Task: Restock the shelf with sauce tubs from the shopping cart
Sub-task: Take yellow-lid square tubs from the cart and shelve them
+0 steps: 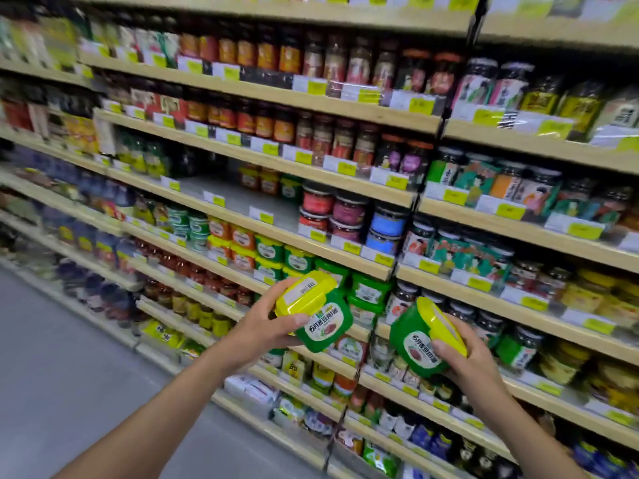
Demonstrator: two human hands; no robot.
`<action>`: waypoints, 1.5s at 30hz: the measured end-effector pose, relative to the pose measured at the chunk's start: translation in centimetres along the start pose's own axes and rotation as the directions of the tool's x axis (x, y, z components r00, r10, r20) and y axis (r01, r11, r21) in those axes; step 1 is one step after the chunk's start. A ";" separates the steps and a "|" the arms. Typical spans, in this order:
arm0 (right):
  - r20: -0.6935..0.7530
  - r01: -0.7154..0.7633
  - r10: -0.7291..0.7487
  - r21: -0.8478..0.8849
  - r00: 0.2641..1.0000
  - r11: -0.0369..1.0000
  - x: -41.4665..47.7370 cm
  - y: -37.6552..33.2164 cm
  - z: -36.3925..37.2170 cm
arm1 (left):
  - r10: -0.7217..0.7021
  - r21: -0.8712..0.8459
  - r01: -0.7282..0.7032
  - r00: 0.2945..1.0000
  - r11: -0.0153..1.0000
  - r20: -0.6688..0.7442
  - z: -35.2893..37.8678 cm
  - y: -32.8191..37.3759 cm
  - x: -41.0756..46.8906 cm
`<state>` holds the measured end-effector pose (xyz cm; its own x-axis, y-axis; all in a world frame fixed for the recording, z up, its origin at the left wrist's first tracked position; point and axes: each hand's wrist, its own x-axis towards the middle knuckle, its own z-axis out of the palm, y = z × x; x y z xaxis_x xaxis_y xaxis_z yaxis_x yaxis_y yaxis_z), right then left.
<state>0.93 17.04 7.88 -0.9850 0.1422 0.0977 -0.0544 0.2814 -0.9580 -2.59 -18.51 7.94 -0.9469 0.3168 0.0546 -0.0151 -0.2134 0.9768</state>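
Gripping the left tub (318, 314), the left hand (262, 328) sits just lower left of the shelved green tubs (368, 292). The right tub (420, 344), tipped sideways, is lower right of that row, with the right hand (475, 357) curled round it. Risk: a tilted tub slips, or knocks the stacked row when pushed in. Cart is out of frame, label print is blurred, and any free slot is hidden behind the hands.

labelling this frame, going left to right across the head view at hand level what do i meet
left hand → left tub → right tub → right hand
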 end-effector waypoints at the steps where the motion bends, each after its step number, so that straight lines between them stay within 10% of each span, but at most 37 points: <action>1: 0.012 0.008 -0.008 -0.015 1.000 1.000 0.6 -0.3 1.1 | 0.007 0.000 -0.007 1.000 1.000 -0.026 -1.2 0.4 -0.6; 22: 0.198 0.122 -0.145 0.124 0.969 0.985 17.2 -4.3 18.1 | 0.104 0.095 -0.078 0.945 0.992 -0.309 -16.8 3.6 4.0; 45: 0.156 0.042 -0.072 0.187 0.985 0.981 34.5 -7.7 30.9 | 0.095 0.056 -0.087 0.979 0.995 -0.178 -31.9 6.1 25.4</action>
<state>-37.64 -9.52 10.31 -0.9920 -0.0284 0.1233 -0.1256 0.1044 -0.9866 -36.97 -41.27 8.73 -0.9860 0.1257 0.1098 0.0849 -0.1883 0.9784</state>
